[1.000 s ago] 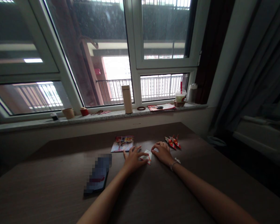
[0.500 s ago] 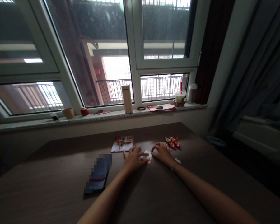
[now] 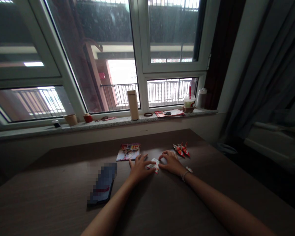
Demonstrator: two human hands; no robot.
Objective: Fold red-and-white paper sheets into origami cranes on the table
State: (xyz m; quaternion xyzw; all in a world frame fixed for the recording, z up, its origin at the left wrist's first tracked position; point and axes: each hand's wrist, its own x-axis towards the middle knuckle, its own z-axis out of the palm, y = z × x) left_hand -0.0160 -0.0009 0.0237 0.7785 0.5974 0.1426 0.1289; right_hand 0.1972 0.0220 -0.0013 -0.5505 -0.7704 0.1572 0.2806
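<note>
The left hand (image 3: 139, 168), spread open, touched the paper (image 3: 156, 166) on the worktop (image 3: 147, 209); the right hand (image 3: 171, 163) curled at its edge, grip unclear. Seemingly mid-crease, it needed steady pressure next.

A lived-in room, this was, most likely a home! Straight beyond the left grip (image 3: 138, 168), a tan flask (image 3: 133, 105) stood on the speckled windowsill (image 3: 116, 122), a window (image 3: 108, 26) behind; beyond the right grip (image 3: 171, 162), a lidded drink (image 3: 189, 101) with a red straw (image 3: 190, 91); and well off to that grip's right, a long curtain (image 3: 255, 65) hung in the gloom!
</note>
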